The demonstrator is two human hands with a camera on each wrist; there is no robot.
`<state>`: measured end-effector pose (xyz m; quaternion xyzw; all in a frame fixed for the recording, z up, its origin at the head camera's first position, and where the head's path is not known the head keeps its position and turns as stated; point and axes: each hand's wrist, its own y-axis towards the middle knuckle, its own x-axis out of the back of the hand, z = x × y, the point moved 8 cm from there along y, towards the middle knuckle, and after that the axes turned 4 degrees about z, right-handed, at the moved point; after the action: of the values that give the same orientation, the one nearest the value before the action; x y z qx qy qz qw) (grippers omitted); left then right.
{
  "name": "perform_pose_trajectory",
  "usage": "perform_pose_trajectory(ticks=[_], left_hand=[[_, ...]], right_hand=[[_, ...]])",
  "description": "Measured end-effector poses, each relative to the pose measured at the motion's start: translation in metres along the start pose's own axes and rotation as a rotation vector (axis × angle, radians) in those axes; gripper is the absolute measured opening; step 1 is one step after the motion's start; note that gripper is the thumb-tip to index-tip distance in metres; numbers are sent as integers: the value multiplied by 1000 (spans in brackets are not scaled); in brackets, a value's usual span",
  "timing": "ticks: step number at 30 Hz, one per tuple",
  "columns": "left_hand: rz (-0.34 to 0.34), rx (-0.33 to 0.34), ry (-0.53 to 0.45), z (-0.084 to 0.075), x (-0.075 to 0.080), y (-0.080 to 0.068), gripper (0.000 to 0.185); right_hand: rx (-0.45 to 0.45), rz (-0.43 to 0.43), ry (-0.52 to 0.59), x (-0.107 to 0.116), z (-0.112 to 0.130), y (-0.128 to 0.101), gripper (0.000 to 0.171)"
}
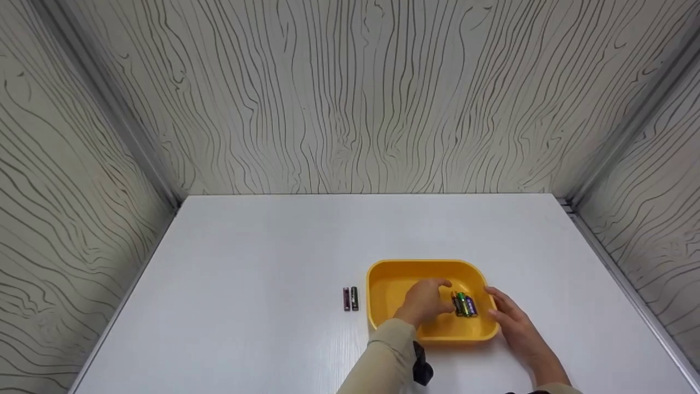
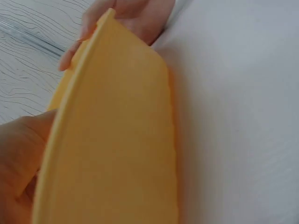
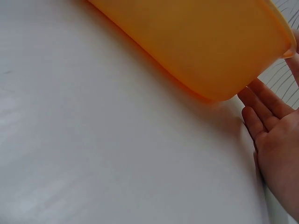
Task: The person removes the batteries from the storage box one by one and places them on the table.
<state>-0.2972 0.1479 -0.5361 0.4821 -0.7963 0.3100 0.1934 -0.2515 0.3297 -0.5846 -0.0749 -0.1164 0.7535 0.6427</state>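
Sleeve (image 1: 383, 355) of the left arm is entering from the bottom edge, nearest the head camera, and reaching up into a yellow tray (image 1: 391, 271) sitting on a white table (image 1: 246, 246). Left hand (image 1: 424, 301) is lying inside the tray with its fingers curled down toward a small cluster of batteries (image 1: 465, 304); the fingertips are meeting the cluster's left side, but whether they are pinching a cell cannot be told from any view. Batteries in the tray are lying flat in the right half, side by side, long axes running roughly near-to-far with a slight lean, far ends tipping left. Right hand (image 1: 514, 323) is resting flat against the tray's right outer wall, fingers straight and relaxed, holding nothing; the right wrist view is showing the open palm (image 3: 275, 149) just beside the tray corner (image 3: 219, 88). Two more cells (image 1: 350, 299) are lying on the table just left of the tray, parallel and touching each other, long axes also pointing away from the person. Left wrist view is showing mostly tray wall (image 2: 117, 140), blurred.
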Motion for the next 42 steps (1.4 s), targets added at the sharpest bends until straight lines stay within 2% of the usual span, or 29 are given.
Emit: perform_pose_trajectory(ticks=[5, 11, 17, 23, 30, 35, 42], left_hand=[[-22, 29, -3, -2, -11, 2, 46], [-48, 30, 71, -3, -17, 4, 53], [-35, 46, 61, -5, -23, 4, 57], [-41, 40, 132, -7, -27, 5, 56], [-73, 15, 239, -10, -26, 6, 48], [-58, -8, 308, -11, -19, 5, 40], [12, 46, 205, -13, -11, 0, 39]], right_hand=[[4, 0, 1, 1, 1, -1, 57], [-5, 5, -10, 0, -1, -1, 58], [-7, -6, -16, 0, -2, -1, 56], [9, -11, -59, 0, -1, -1, 57], [-13, -19, -68, 2, -2, -2, 58], [-12, -22, -63, 2, -1, -1, 59], [-25, -25, -58, 2, -2, -1, 59]])
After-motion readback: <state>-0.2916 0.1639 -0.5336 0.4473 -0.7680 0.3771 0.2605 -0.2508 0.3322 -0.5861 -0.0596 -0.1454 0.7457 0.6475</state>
